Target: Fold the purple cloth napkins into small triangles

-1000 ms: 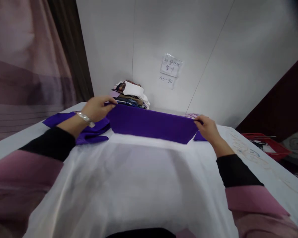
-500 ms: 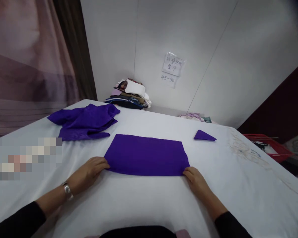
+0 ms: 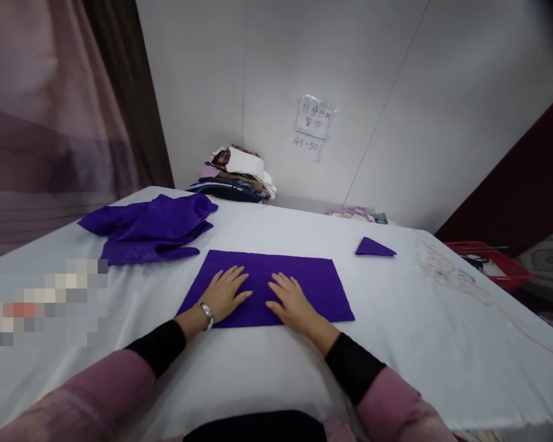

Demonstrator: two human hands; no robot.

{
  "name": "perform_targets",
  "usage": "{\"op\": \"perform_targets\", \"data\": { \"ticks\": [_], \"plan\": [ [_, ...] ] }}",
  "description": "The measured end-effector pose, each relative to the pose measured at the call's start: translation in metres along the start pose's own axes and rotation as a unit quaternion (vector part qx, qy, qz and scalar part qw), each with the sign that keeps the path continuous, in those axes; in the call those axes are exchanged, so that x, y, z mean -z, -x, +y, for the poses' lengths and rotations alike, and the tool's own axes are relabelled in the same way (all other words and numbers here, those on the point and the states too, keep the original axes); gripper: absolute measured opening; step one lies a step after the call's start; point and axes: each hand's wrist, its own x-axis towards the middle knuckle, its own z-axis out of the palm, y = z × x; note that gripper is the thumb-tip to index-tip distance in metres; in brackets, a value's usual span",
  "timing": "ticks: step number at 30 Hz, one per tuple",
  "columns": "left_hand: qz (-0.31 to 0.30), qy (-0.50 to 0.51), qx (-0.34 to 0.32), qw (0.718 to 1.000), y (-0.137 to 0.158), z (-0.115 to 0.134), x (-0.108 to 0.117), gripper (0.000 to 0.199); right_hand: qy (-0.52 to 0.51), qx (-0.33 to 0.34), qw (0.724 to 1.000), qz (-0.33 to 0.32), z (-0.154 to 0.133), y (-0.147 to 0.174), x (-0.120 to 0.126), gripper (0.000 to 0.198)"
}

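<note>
A purple cloth napkin, folded to a wide rectangle, lies on the white-covered table in front of me. My left hand rests flat on its left half, fingers spread. On the middle-right part lies my right hand, also with fingers apart. Neither hand grips anything. To the right, beyond the rectangle, sits a small purple cloth folded into a triangle. A crumpled heap of purple cloth lies at the back left.
Folded clothes are stacked behind the table against the wall, with more fabric farther right. A red basket stands past the right edge. A paper sign hangs on the wall. A pinkish curtain is at left.
Both hands have let go of the napkin's near corners and moved inward onto its top, fingers now spread flat. The view has shifted slightly.
</note>
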Motion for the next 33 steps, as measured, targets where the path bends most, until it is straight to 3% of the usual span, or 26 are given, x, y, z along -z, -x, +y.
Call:
{"op": "perform_targets", "data": {
  "ticks": [4,9,13,15,17,20,24,27,30,33],
  "plan": [
    [-0.024,-0.027,0.027,0.999,-0.009,-0.007,-0.025,0.062,0.038,-0.036,0.996,-0.068,0.013,-0.009,-0.012,0.066],
    [-0.020,-0.029,0.017,0.999,-0.008,-0.016,-0.032,0.066,0.096,-0.163,0.980,-0.058,0.077,0.042,0.007,0.066],
    [-0.011,-0.022,0.019,1.000,-0.008,-0.016,-0.033,0.065,0.157,-0.309,0.937,-0.033,0.124,0.083,0.034,0.062],
    [-0.020,-0.014,0.020,1.000,-0.009,-0.017,-0.032,0.065,0.176,-0.339,0.924,-0.017,0.134,0.090,0.044,0.061],
    [-0.040,0.002,0.027,0.999,-0.013,-0.017,-0.027,0.064,0.172,-0.329,0.929,-0.007,0.132,0.083,0.048,0.062],
    [-0.051,0.020,0.047,0.997,-0.027,-0.019,-0.014,0.064,0.125,-0.260,0.957,-0.013,0.110,0.048,0.042,0.067],
    [-0.023,-0.031,0.051,0.998,-0.053,-0.026,-0.003,0.065,0.069,-0.134,0.988,-0.035,0.070,-0.016,0.014,0.072],
    [-0.034,-0.066,0.081,0.994,-0.064,-0.038,-0.009,0.068,0.047,-0.083,0.995,-0.041,0.054,-0.052,-0.007,0.076],
    [-0.046,-0.063,0.103,0.992,-0.065,-0.050,-0.020,0.070,0.047,-0.090,0.994,-0.051,0.067,-0.063,-0.012,0.076],
    [-0.044,-0.063,0.101,0.992,-0.064,-0.056,-0.026,0.071,0.071,-0.176,0.980,-0.052,0.104,-0.046,0.004,0.072]
  ]
}}
